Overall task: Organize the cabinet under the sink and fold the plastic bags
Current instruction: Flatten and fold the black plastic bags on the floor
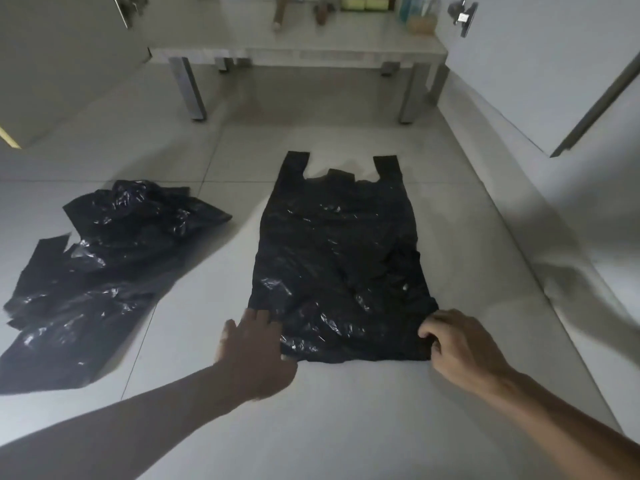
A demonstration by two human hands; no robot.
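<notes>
Head view, tiled floor [194, 140]. Low table [298, 51] at the far end, small items on it, too blurred to name. Heap of crumpled black bags [100, 271], left, unfolded. One black bag [339, 258], centre, spread flat, handles pointing away, no fold made yet. Left hand [254, 351]: fingers straight, pressing the bag's near left corner. Right hand [457, 344]: fingers curled, pinching the near right corner. Folding judged barely begun.

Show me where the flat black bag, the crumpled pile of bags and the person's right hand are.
flat black bag [337, 258], head view, middle of its spread body.
crumpled pile of bags [104, 271], head view, centre of the heap.
right hand [460, 344], head view, back of the hand.
</notes>
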